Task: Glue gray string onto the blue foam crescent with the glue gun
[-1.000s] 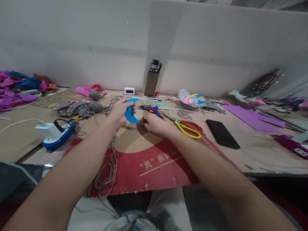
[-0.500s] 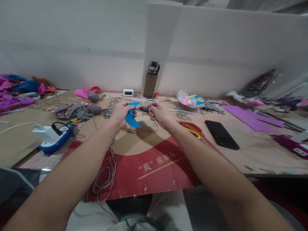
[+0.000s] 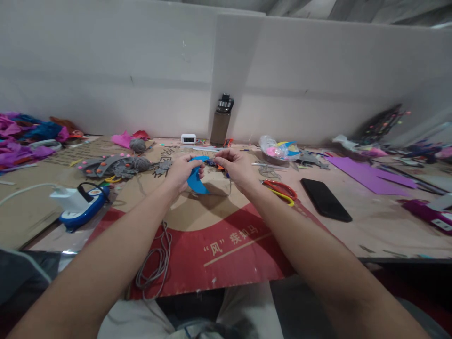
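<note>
My left hand (image 3: 181, 170) is closed on a blue crescent-shaped foam piece (image 3: 196, 181), held a little above the cardboard sheet (image 3: 212, 207). My right hand (image 3: 237, 165) is closed too, its fingertips pinched at the upper tip of the crescent. What the right fingers hold is too small to make out. A blue glue gun (image 3: 213, 163) lies just behind the two hands, mostly hidden by them.
Red-and-yellow scissors (image 3: 280, 189) and a black phone (image 3: 325, 198) lie to the right. A grey cable (image 3: 155, 263) coils at the near edge. A blue-and-white charger (image 3: 80, 203) sits at the left, grey yarn (image 3: 136, 163) behind it, a bottle (image 3: 221, 121) by the wall.
My right hand left the table beside the glue gun, rose and came to the top of the blue crescent. The left hand kept hold of the crescent and lowered it slightly.
</note>
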Demonstrator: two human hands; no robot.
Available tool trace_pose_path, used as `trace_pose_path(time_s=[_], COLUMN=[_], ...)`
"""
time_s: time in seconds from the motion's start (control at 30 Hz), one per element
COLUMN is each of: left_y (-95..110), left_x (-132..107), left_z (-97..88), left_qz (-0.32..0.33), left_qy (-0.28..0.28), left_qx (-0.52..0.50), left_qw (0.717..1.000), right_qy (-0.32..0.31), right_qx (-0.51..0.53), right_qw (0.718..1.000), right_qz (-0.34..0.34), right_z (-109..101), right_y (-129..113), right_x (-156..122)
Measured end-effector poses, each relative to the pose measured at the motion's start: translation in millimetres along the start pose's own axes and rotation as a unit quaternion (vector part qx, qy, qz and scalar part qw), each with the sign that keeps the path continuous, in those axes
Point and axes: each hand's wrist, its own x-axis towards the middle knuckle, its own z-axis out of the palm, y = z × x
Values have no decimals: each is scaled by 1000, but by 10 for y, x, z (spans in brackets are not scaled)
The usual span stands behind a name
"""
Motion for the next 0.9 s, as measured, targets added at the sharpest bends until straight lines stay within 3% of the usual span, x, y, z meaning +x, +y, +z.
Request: trace_pose_path(time_s=[0.37,0.9], left_y=[19,18], left_x=[-74,-122], left_z=[77,101], left_qz=[-2,20], left_qy=[-9,-19], left_qx=[22,43], left_qw=[1000,999], right_qy=[7,25], right_qx=[-89,-147], right_qw=[994,987], right_qz=[-56,-69], right_z=[-18,-17], right_y=[10,41], right_x=[-3,-5])
